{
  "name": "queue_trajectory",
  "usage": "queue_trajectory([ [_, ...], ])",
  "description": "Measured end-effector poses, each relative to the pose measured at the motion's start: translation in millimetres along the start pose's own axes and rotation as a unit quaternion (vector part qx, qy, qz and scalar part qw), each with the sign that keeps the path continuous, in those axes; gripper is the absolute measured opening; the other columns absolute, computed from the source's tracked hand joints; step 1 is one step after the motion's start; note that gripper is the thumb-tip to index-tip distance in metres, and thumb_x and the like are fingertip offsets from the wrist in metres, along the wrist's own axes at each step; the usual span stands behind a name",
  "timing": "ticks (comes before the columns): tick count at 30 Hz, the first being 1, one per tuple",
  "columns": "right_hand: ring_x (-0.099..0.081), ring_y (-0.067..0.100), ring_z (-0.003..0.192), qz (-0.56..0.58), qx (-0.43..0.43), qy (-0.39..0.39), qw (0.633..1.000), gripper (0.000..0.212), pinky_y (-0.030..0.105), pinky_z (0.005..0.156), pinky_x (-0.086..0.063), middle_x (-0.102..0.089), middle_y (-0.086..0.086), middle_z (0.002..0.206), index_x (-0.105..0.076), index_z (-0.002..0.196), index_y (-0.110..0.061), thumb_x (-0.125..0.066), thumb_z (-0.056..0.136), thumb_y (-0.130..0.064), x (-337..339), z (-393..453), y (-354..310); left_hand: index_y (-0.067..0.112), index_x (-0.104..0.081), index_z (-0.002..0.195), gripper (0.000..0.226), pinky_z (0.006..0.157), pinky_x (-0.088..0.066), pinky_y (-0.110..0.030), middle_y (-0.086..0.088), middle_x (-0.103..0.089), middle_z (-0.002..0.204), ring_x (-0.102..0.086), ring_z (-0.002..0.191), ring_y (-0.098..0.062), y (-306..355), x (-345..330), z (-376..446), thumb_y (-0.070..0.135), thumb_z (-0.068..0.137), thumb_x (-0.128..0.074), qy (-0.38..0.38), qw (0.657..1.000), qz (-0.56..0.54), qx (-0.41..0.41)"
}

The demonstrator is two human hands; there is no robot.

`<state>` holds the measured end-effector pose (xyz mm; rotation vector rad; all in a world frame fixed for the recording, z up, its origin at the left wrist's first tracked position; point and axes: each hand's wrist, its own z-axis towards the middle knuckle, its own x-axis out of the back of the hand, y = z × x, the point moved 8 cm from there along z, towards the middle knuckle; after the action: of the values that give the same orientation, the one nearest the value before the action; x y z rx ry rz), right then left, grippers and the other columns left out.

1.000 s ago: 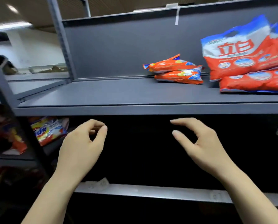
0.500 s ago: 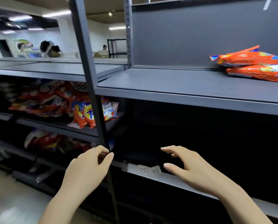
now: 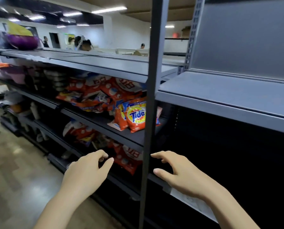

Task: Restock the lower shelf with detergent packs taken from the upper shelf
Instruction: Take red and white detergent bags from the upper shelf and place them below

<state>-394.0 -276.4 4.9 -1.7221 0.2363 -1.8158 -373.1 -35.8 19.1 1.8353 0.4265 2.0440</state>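
Head view: both the left hand [image 3: 86, 172] and right hand [image 3: 181, 174] hang loose, gripping nothing, either side of the upright post [image 3: 152, 103]. Detergent packs [image 3: 134, 116] sit left of it; a reach could knock the post.

A grey upper shelf [image 3: 228, 95] on the right shows bare metal. Left of the dark upright post [image 3: 152, 96], a middle shelf [image 3: 98, 120] carries orange detergent packs [image 3: 105, 96], a Tide bag [image 3: 136, 116] standing nearest the post. The shelf below [image 3: 58, 134] holds more red packs [image 3: 78, 131].

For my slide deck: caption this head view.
Both empty hands, left and right, hover before the shelf upright beside Tide packs.
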Motion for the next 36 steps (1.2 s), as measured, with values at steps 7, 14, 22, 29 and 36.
queue_trajectory([
  [7,-0.037,-0.023,0.108,0.025,0.025,-0.028,0.999,0.049,0.009,0.088,-0.033,-0.042,-0.035,0.126,-0.038,0.132,-0.048,-0.044,0.085,-0.06,-37.8,106.1,-17.4,0.039,-0.055,0.11,0.028,0.088,-0.047,-0.034,0.02,-0.059,0.092,-0.055,0.083,0.001,-57.4,12.4,83.5,0.056,0.093,-0.04,0.002,0.999,0.023,0.028],
  [14,-0.043,-0.001,0.122,0.01,0.023,-0.043,0.999,0.045,0.027,0.101,-0.04,-0.044,-0.022,0.136,-0.04,0.133,-0.045,-0.049,0.09,-0.054,-50.7,181.6,-27.5,0.038,-0.055,0.106,0.026,0.08,-0.051,-0.032,0.013,-0.065,0.082,-0.061,0.075,-0.005,-100.0,22.6,145.4,0.055,0.093,-0.04,-0.002,0.999,0.028,0.041],
  [22,-0.048,0.0,0.112,-0.017,-0.017,-0.015,1.0,0.041,0.024,0.096,-0.042,-0.052,-0.016,0.127,-0.047,0.129,-0.037,-0.052,0.09,-0.05,-59.0,245.2,-27.6,0.038,-0.056,0.098,0.024,0.07,-0.052,-0.027,0.02,-0.061,0.085,-0.06,0.074,-0.002,-140.6,35.5,226.1,0.056,0.093,-0.041,-0.001,0.999,0.036,0.007],
  [29,-0.05,0.005,0.113,-0.044,-0.084,0.034,0.995,0.04,0.02,0.091,-0.041,-0.054,-0.011,0.129,-0.049,0.132,-0.028,-0.054,0.093,-0.038,-71.4,303.6,-49.4,0.037,-0.057,0.099,0.028,0.071,-0.054,-0.03,0.018,-0.062,0.091,-0.06,0.078,-0.006,-188.8,39.7,309.2,0.058,0.093,-0.039,-0.05,0.996,0.05,-0.047],
  [36,-0.053,0.01,0.109,-0.037,-0.194,0.085,0.977,0.046,0.02,0.084,-0.041,-0.054,-0.01,0.125,-0.049,0.132,-0.029,-0.056,0.09,-0.046,-84.2,346.0,-73.4,0.034,-0.056,0.1,0.027,0.07,-0.055,-0.03,0.014,-0.062,0.089,-0.06,0.077,-0.008,-228.1,56.2,391.6,0.056,0.094,-0.041,-0.107,0.986,0.066,-0.108],
])
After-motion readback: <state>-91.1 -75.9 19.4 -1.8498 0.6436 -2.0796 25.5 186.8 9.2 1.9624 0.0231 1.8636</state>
